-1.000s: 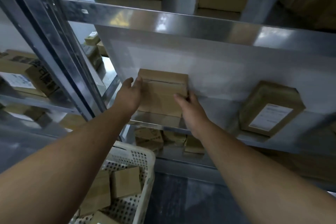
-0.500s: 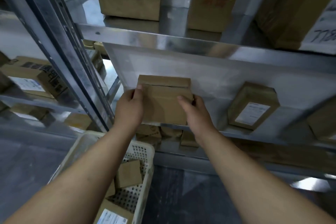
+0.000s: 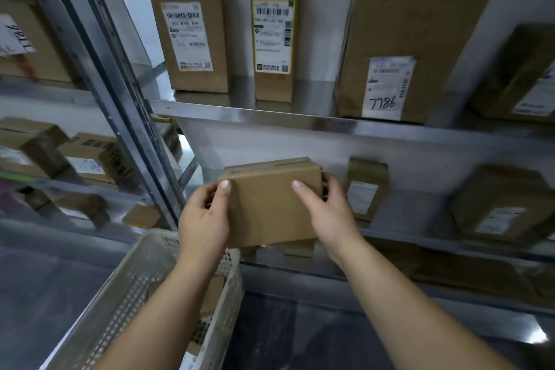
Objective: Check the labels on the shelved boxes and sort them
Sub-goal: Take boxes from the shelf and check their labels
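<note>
Held item: a plain cardboard box [image 3: 270,204], rectangular, matte brown corrugated board, with a taped seam along its top edge and a smooth brown face toward me. My left hand [image 3: 204,219] grips its left side and my right hand [image 3: 327,213] its right side, each with the thumb flat on the front face and the fingers curled round behind. The box sits in front of the middle shelf [image 3: 420,239], its lower edge crossing the shelf's lip, and directly above the far corner of the basket [image 3: 141,273], which is off-white perforated plastic. The shelving is smooth, reflective sheet steel, with a punched upright post [image 3: 99,69] to the left. Just beside my right hand a small box [image 3: 365,186] stands upright with a white label. On the upper shelf [image 3: 300,122] stand a box with a white barcode label [image 3: 192,36], a narrow box with a yellow-bordered label [image 3: 274,39], and a wide flat box [image 3: 405,39] whose label carries the handwritten number 7786. Against one second ago: the box then lay back on the shelf near the rear panel. It now sits nearer me and larger in view, my thumbs have moved onto its front, and my view has tilted upward to take in the upper-shelf labels.
</note>
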